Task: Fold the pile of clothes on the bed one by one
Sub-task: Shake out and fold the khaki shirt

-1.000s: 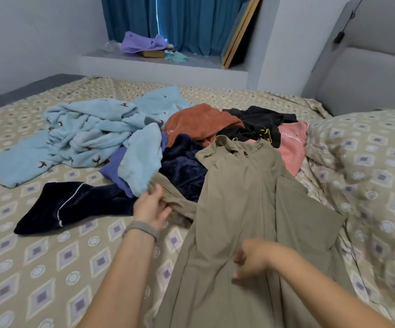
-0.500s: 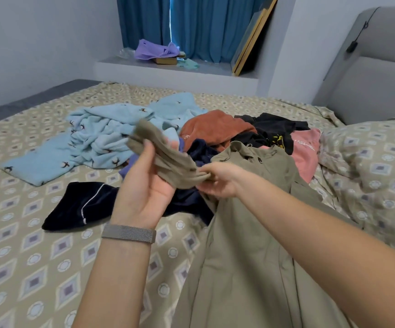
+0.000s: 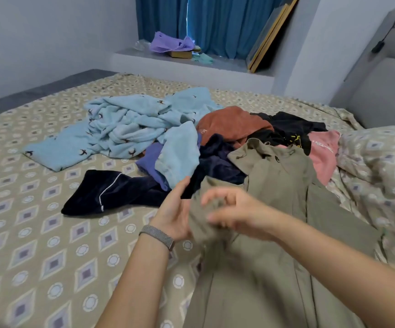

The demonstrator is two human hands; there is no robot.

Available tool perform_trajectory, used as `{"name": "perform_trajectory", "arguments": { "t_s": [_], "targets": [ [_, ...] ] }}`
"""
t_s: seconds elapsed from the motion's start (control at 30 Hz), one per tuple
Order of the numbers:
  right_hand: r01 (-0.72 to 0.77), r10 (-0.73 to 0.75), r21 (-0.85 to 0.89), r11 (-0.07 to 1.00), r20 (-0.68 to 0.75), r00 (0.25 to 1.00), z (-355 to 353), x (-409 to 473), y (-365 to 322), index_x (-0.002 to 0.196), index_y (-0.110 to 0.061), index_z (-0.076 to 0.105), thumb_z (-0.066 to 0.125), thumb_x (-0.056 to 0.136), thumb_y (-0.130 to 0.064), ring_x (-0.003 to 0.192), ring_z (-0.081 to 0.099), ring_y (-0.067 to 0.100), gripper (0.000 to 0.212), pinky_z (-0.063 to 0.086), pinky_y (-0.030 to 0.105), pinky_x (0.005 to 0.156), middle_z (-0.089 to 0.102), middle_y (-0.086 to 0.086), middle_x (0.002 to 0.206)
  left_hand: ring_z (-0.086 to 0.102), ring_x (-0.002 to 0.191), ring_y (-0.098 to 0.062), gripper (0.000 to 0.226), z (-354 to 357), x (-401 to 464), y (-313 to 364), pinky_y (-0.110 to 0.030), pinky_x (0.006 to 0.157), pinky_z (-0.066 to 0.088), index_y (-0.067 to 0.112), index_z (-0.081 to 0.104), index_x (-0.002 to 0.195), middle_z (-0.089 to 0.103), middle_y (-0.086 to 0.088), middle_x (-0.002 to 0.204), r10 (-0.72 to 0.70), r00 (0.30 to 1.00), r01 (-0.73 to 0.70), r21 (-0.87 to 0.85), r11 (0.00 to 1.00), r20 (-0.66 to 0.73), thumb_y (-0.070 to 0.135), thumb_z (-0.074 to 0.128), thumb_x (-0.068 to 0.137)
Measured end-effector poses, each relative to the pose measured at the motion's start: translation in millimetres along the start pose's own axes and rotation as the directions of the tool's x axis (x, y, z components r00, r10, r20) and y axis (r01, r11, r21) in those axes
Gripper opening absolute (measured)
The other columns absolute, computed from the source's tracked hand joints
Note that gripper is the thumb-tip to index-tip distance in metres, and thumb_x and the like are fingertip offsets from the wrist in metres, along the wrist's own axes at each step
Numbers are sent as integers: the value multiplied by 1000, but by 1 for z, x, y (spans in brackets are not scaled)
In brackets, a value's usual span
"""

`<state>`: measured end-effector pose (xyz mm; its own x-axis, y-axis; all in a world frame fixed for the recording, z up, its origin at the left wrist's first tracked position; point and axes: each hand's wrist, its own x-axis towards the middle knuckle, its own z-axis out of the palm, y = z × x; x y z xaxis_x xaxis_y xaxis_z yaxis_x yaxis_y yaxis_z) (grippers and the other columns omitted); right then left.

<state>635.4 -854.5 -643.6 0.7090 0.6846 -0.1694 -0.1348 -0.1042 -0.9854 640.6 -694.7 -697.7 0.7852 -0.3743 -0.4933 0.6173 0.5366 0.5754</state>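
Observation:
An olive-green shirt [image 3: 281,256] lies spread on the bed in front of me, collar away from me. Its left sleeve [image 3: 203,209] is bunched up between my hands. My left hand [image 3: 172,216], with a grey wristband, holds the sleeve against its palm, thumb hidden by the cloth. My right hand [image 3: 236,214], blurred, curls its fingers on the same sleeve from the right. Behind lies the pile: a light blue garment [image 3: 130,129], a navy piece [image 3: 111,190], a rust-brown one [image 3: 232,124], a black one [image 3: 291,129] and a pink one [image 3: 324,155].
The patterned bedsheet [image 3: 38,245] stretches left and toward me. A pillow or duvet in the same print [image 3: 381,166] rises at the right, with a grey headboard [image 3: 385,86] behind. A window ledge [image 3: 187,60] with a purple cloth and leaning frames lies beyond the bed.
Both hands have come down and toward me with the olive sleeve, from raised over the pile to just above the shirt's body.

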Motion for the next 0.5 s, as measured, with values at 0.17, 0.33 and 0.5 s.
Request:
{"name": "perform_trajectory", "arguments": {
  "t_s": [0.17, 0.33, 0.5],
  "targets": [
    [-383, 409, -150, 912, 224, 885, -32, -27, 38, 86, -19, 72, 69, 86, -29, 66, 54, 2, 10, 44, 18, 72, 63, -10, 69, 69, 79, -20, 30, 24, 7, -17, -30, 73, 57, 0, 65, 119, 71, -15, 100, 156, 986, -139, 248, 959, -52, 18, 53, 98],
    [-385, 474, 288, 877, -384, 793, -79, -3, 36, 87, -11, 54, 60, 73, -67, 88, 68, 29, 59, 59, 45, 79, 68, 12, 93, 65, 87, -23, 24, 30, 13, -6, -39, 87, 52, 8, 72, 84, 73, -16, 98, 554, 798, -410, 462, 787, -237, 26, 59, 95],
    [-275, 436, 369, 888, -480, 761, -93, 51, 17, 125, -3, 47, 67, 82, -56, 93, 64, 27, 71, 56, 41, 75, 60, 16, 121, 53, 84, -14, 24, 34, 4, 5, -39, 84, 47, 14, 66, 84, 58, -4, 85, 765, 636, -575, 599, 557, -100, 33, 57, 96]
  ]
}}
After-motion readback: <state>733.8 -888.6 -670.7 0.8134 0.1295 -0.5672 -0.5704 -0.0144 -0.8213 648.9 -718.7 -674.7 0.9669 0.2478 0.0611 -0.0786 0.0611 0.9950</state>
